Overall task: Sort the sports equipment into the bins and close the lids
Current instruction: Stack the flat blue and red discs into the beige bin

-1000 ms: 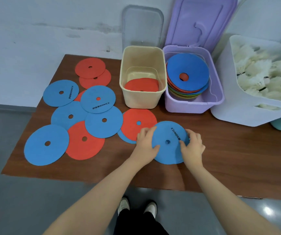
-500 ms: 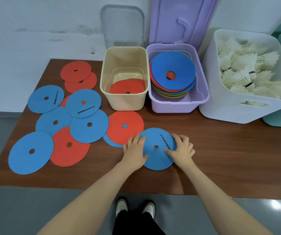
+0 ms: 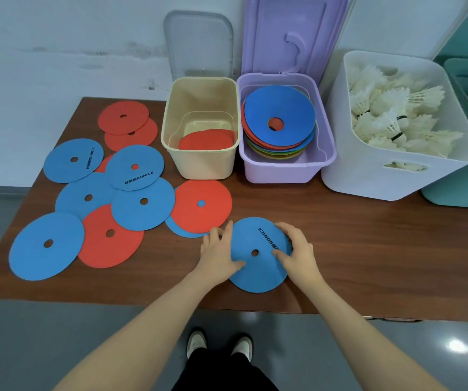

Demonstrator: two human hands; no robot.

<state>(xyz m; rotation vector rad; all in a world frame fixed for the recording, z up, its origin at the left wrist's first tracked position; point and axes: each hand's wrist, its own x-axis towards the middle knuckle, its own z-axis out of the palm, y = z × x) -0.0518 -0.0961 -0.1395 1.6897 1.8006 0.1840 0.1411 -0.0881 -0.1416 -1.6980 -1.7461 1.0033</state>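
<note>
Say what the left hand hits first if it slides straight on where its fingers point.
Probably the red disc: the left hand points up and away across the table, and that disc's edge lies just past its fingertips.

Brown table [image 3: 368,249] — discs [image 3: 142,207], three bins [image 3: 204,165] on it.
</note>
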